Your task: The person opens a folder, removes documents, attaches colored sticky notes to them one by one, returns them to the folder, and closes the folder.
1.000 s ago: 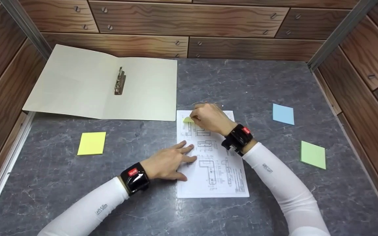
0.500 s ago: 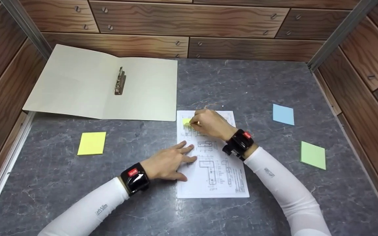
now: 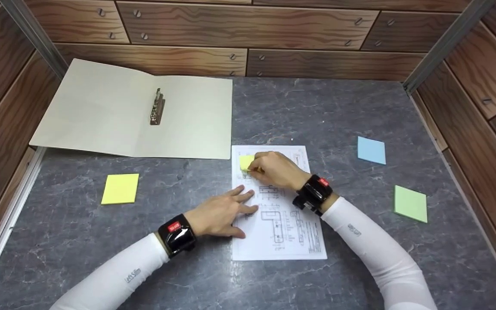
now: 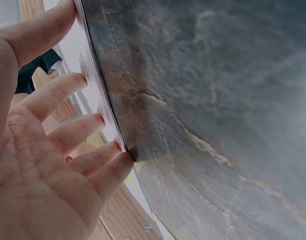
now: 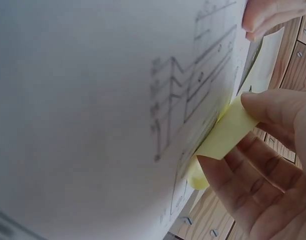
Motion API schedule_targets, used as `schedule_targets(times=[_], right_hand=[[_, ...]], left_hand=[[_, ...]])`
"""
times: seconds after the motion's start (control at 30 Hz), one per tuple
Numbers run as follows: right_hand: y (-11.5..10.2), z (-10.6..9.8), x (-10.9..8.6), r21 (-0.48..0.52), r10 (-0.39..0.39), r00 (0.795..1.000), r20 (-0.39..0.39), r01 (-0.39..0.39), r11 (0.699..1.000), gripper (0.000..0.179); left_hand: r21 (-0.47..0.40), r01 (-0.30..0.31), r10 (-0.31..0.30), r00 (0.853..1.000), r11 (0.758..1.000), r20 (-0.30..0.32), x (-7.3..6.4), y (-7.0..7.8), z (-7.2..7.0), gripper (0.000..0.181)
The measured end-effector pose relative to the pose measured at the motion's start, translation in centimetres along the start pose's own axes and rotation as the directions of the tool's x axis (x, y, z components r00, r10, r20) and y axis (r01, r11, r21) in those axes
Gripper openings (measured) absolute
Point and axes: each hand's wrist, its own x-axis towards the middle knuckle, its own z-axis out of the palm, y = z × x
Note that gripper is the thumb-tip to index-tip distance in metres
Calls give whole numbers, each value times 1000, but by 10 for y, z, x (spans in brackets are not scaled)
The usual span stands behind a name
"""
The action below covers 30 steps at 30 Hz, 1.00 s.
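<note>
A white sheet (image 3: 252,241) printed with technical drawings lies on the grey marbled table. Near its top left corner, a yellow sticky note (image 3: 246,162) is pinched at the near edge by my right hand (image 3: 279,169). In the right wrist view, the sticky note (image 5: 230,132) curves up from the paper between thumb and fingers. My left hand (image 3: 220,214) rests with spread fingers on the sheet's left edge. The left wrist view shows those fingers (image 4: 75,135) straight, tips against the paper.
An open cream folder (image 3: 192,116) with a metal clip (image 3: 157,107) lies at the back left. A yellow note pad (image 3: 120,188) is on the left; a blue pad (image 3: 371,150) and a green pad (image 3: 410,203) are on the right. Wood-patterned walls enclose the table.
My right hand has moved slightly toward me, drawing the sticky note's near edge down, so more of its yellow face shows. My left hand has stayed in place.
</note>
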Motion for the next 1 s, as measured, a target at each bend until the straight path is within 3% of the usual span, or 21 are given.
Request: schedule_targets(times=[0.4, 0.77, 1.0], right_hand=[[1, 0, 2, 23, 14, 1000, 27, -15, 1000, 26], [1, 3, 8, -76, -14, 997, 71, 19, 997, 31], [2, 5, 11, -70, -10, 995, 98, 17, 997, 34]], left_hand=[[27, -10, 10, 1000, 1000, 1, 0, 0, 0, 75], [8, -3, 3, 1000, 1000, 1, 0, 0, 0, 75], [15, -8, 8, 1000, 1000, 1, 0, -1, 1, 75]])
